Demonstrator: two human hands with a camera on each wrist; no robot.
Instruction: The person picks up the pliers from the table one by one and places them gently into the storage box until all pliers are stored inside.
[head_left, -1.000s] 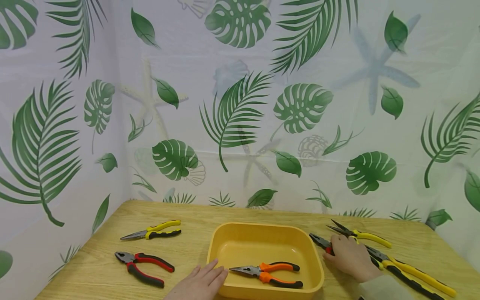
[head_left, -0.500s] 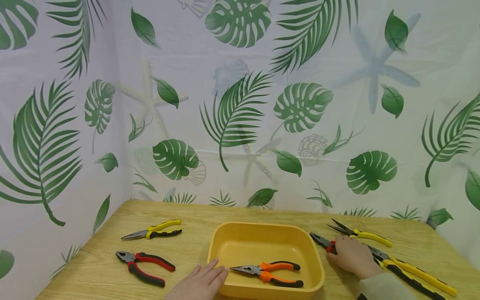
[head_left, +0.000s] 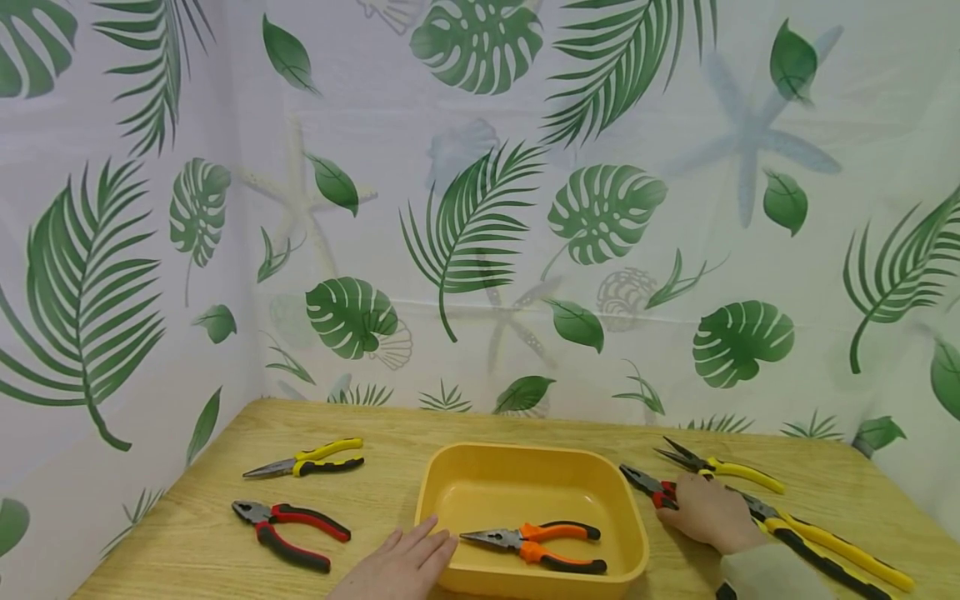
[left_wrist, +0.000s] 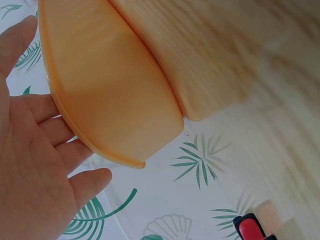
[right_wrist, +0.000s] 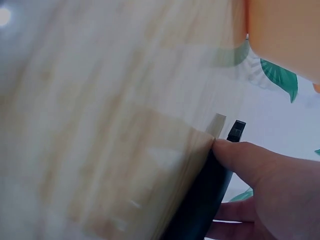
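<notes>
Toward the lower right of the frame, just to the right of the yellow box (head_left: 517,482), a pair of red-and-black pliers (head_left: 649,487) sits at a slant on or just above the desk (head_left: 397,433); from here I can't tell which. I'd expect it to feel rather heavy for its size, stiff and hard to damage, with much of the weight in the metal head. The padded handles should give decent grip, while the bare metal could be slick, so the best hold is probably around the handles close behind the joint, to keep the nose from dipping. That is roughly where the right hand (head_left: 711,515) has it: the fingers are closed in narrow, thumb against a dark handle in the right wrist view. The left hand (head_left: 405,560) has its fingers fairly straight and a little apart, resting against the box's lower left corner. As for looks, the pliers have a dark grey, blunt head aimed at the upper left, then a patch of bright red and black; the rest of the handles is hidden beneath the hand.
</notes>
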